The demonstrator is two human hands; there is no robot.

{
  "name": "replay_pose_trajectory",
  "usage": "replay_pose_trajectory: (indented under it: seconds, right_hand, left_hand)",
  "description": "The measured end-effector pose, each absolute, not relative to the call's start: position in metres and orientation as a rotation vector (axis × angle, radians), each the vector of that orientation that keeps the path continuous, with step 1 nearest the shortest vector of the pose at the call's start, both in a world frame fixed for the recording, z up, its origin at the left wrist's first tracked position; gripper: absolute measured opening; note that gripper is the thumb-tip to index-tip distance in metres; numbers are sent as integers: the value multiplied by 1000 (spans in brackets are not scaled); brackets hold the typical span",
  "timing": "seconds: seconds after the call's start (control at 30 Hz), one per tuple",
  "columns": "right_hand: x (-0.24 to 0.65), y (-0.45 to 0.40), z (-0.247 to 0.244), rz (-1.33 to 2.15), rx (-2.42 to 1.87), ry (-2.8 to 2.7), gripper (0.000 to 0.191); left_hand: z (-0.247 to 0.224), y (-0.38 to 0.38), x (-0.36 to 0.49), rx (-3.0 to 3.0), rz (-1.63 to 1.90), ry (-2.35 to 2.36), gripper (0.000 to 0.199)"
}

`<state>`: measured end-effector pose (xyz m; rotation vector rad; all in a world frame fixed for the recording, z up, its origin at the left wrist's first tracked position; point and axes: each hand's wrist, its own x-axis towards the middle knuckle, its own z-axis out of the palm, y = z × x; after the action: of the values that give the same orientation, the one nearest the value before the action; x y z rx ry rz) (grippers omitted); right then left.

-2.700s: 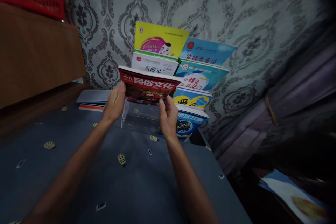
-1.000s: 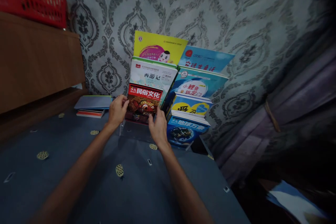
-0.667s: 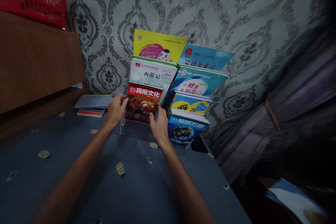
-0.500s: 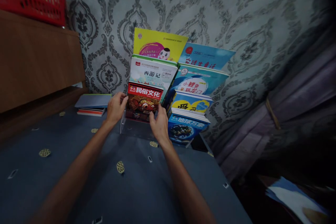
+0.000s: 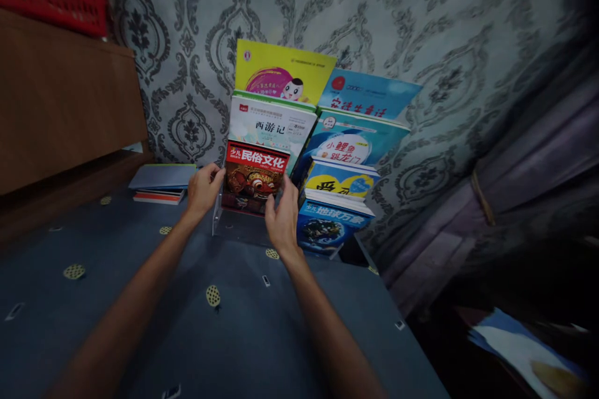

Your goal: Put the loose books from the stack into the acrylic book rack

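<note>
Red book titled 民俗文化 (image 5: 253, 182) — leaning back, front left of the clear rack (image 5: 241, 229), on the table (image 5: 248, 336). Left hand (image 5: 204, 189), fingers half curled, at the book's left edge; right hand (image 5: 283, 217), thumb and fingers parted, at its right edge — whether either grip has hold cannot be told. Blue 地球万象 book (image 5: 327, 230): front right of the rack. Book stack (image 5: 161, 181): left of the rack.

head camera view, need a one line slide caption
Left hand and right hand on either side of a red book on a clear stand, in front of a white book.
</note>
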<state>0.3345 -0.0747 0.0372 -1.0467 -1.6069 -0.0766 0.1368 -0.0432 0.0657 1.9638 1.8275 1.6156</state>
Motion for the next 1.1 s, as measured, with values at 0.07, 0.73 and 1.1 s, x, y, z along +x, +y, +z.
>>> replay_pose_trajectory:
  seconds: [0.07, 0.73, 1.1]
  right_hand:
    - [335, -74, 36, -67, -1041, -1617, 53]
    - [344, -67, 36, 154, -1046, -1603, 46]
    - [341, -72, 37, 76, -1070, -1594, 45]
  left_hand:
    - [65, -42, 136, 1956, 1627, 1803, 26]
    - [64, -31, 139, 1859, 1686, 1643, 31]
    - [63, -35, 136, 1747, 1789, 1342, 25]
